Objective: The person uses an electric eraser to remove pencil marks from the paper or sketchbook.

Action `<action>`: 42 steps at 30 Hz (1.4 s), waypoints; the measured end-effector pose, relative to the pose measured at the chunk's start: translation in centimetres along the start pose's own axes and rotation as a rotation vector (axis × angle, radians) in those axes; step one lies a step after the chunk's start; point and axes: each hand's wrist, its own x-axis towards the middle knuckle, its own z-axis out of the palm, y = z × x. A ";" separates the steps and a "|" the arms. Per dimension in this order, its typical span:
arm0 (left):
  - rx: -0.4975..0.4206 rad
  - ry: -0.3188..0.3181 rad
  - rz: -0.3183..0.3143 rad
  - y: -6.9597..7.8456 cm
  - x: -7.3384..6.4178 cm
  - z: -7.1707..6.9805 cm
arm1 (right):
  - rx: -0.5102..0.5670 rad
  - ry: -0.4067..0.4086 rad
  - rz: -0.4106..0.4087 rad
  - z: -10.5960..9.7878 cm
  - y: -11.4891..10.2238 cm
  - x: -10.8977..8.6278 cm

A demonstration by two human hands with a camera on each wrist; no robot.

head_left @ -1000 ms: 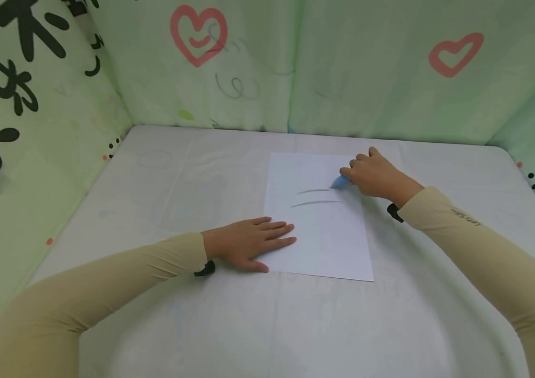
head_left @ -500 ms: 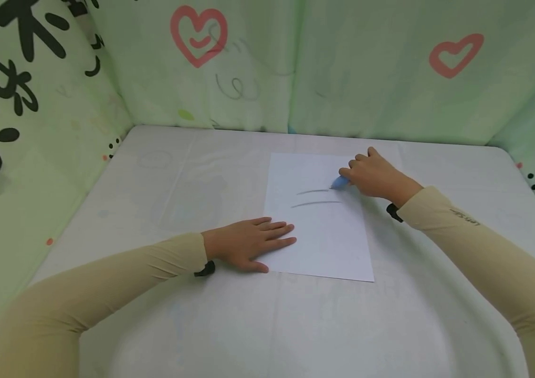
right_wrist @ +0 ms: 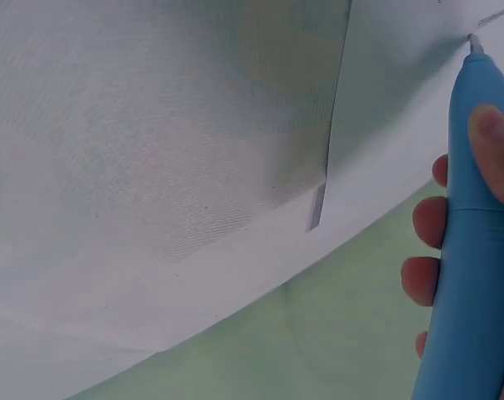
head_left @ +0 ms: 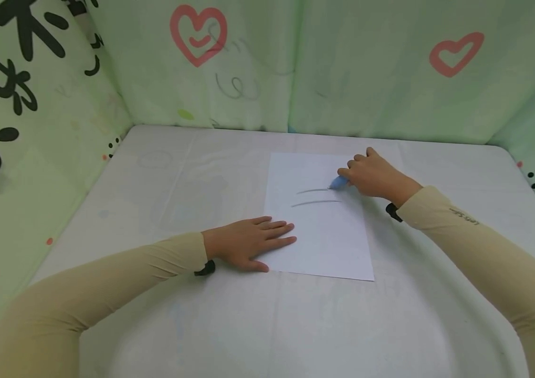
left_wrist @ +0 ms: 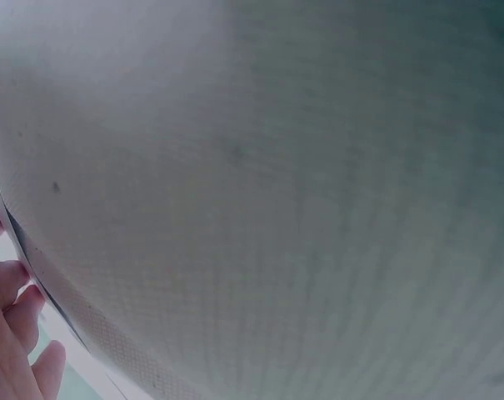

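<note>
A white sheet of paper (head_left: 319,236) lies on the table with two grey, slightly curved pencil lines (head_left: 314,203) across its upper half. My left hand (head_left: 250,242) rests flat, fingers spread, over the sheet's lower left edge. Above the sheet's right side, my right hand (head_left: 376,176) grips a thick blue electric eraser (right_wrist: 476,275), thumb on one side and fingers curled round the other. Its narrow pale tip meets the paper at the right end of the upper, shorter line. Only some fingers (left_wrist: 18,312) show at the left wrist view's corner.
A white cloth covers the table (head_left: 229,325). Green curtains (head_left: 362,68) with red hearts and black lettering hang behind it and at both sides. Black wrist straps (head_left: 206,269) show below the beige sleeves (head_left: 144,268).
The electric eraser and my right hand have shifted very slightly left along the upper line. My left hand has stayed in place.
</note>
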 end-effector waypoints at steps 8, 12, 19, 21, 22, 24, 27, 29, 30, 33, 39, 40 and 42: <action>-0.002 -0.007 -0.003 0.0 0.0 -0.1 | 0.020 0.008 -0.026 0.0 0.0 0.0; -0.001 0.002 0.005 0.0 -0.1 -0.1 | -0.006 -0.005 0.002 0.0 0.0 0.0; -0.009 0.002 0.008 -0.1 -0.1 -0.1 | 0.007 -0.026 -0.001 -0.1 0.0 0.1; -0.008 0.003 0.010 -0.1 0.0 -0.1 | 0.004 -0.028 0.005 -0.1 0.0 0.1; -0.006 0.004 0.012 -0.1 0.0 -0.1 | 0.009 -0.032 0.003 -0.1 0.0 0.1; -0.007 0.006 0.014 -0.2 0.0 0.0 | 0.022 -0.028 -0.010 -0.1 0.0 0.1; -0.008 0.008 0.015 -0.2 0.0 0.0 | 0.015 -0.023 -0.004 -0.1 0.0 0.2; -0.006 0.009 0.015 -0.2 0.0 -0.1 | 0.006 -0.013 0.004 -0.2 0.0 0.2; -0.005 0.009 0.015 -0.2 0.0 -0.1 | 0.004 -0.009 0.002 -0.2 0.0 0.2; -0.003 0.008 0.016 -0.2 0.0 -0.1 | 0.021 -0.007 -0.013 -0.2 -0.1 0.2; -0.005 0.006 0.015 -0.2 0.0 0.0 | 0.007 -0.005 -0.002 -0.2 -0.1 0.3; -0.002 0.002 0.012 -0.2 0.0 0.0 | 0.013 -0.004 -0.010 -0.2 -0.1 0.3; 0.001 -0.005 0.006 -0.2 0.0 0.0 | 0.022 -0.007 -0.027 -0.2 -0.1 0.3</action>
